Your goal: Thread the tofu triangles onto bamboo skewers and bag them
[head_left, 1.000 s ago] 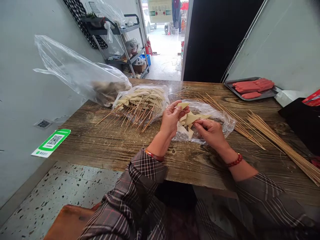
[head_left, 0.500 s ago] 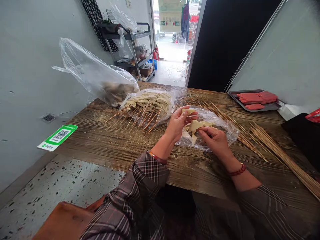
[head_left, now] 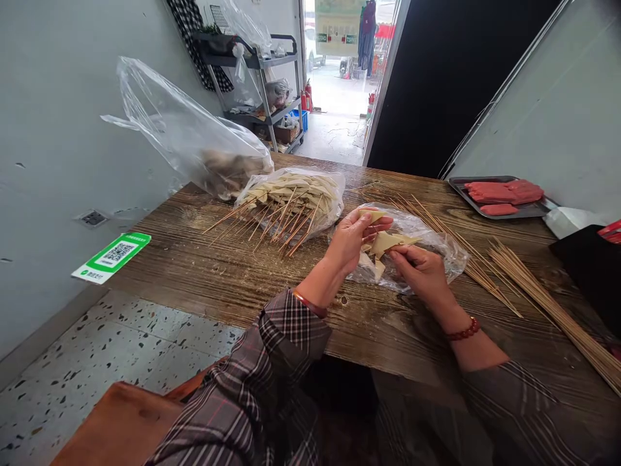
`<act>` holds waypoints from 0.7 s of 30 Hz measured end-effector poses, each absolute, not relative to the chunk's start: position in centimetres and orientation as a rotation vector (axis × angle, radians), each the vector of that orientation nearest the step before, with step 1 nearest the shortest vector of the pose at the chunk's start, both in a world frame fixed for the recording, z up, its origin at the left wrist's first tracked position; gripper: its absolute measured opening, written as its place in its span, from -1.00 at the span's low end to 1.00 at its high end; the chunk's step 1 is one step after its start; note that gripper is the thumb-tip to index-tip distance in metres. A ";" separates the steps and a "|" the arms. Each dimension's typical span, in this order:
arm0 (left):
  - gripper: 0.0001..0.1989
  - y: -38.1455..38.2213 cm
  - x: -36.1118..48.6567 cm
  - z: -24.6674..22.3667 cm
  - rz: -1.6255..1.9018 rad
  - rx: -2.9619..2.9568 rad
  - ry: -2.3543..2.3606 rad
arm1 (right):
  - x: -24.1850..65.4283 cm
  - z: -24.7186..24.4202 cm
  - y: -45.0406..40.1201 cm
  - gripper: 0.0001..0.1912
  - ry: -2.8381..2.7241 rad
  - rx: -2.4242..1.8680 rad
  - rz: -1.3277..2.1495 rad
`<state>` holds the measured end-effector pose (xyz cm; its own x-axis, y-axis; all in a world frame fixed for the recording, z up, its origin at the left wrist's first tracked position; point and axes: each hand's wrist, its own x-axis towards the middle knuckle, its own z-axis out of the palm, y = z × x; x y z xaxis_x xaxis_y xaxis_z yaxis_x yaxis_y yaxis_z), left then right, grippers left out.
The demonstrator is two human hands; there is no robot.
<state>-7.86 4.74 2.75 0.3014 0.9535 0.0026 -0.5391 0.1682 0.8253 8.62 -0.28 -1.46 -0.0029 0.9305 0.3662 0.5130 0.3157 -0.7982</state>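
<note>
Between the fingers and thumb of my left hand (head_left: 350, 241) is a pale yellow sheet piece (head_left: 372, 215). My right hand (head_left: 423, 273) is closed, pinching at the edge of other pale folded pieces (head_left: 385, 242); a skewer in its fingers cannot be made out clearly. Both hands are over a clear plastic bag (head_left: 444, 254) with more pale pieces in it. To the left, a bag of pale pieces (head_left: 303, 186) has several skewers (head_left: 286, 223) sticking out toward me. Loose thin sticks (head_left: 478, 272) lie just right of my right hand.
On the wooden table (head_left: 208, 278) are a large plastic bag (head_left: 194, 139), a green code card (head_left: 112, 257), a thick stick bundle (head_left: 548, 298), a black tray (head_left: 521, 210) of red packs and a black container (head_left: 587, 265). Behind stands a shelf cart (head_left: 257, 65).
The view has shifted slightly. My hands remain over the plastic bag in nearly the same pose, still holding the pale pieces.
</note>
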 end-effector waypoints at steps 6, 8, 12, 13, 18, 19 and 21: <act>-0.90 4.7 -7.9 2.7 1.124 0.772 0.575 | 8.6 -1.3 -0.3 -0.74 -1.670 -1.319 0.550; -0.90 4.6 -7.8 2.7 1.120 0.768 0.571 | 8.5 -1.1 -0.3 -0.74 -1.669 -1.316 0.550; -0.90 4.5 -7.7 2.6 1.113 0.765 0.570 | 8.5 -1.2 -0.3 -0.74 -1.659 -1.318 0.554; -0.90 4.5 -7.7 2.7 1.111 0.765 0.574 | 8.6 -1.2 -0.3 -0.74 -1.657 -1.321 0.557; -0.90 4.3 -7.5 2.7 1.105 0.763 0.590 | 8.6 -1.4 -0.3 -0.74 -1.655 -1.335 0.564; -0.91 4.2 -7.5 2.7 1.102 0.759 0.585 | 8.6 -1.3 -0.3 -0.74 -1.653 -1.336 0.563; -0.91 4.2 -7.4 2.6 1.095 0.749 0.570 | 8.4 -1.2 -0.2 -0.74 -1.642 -1.337 0.559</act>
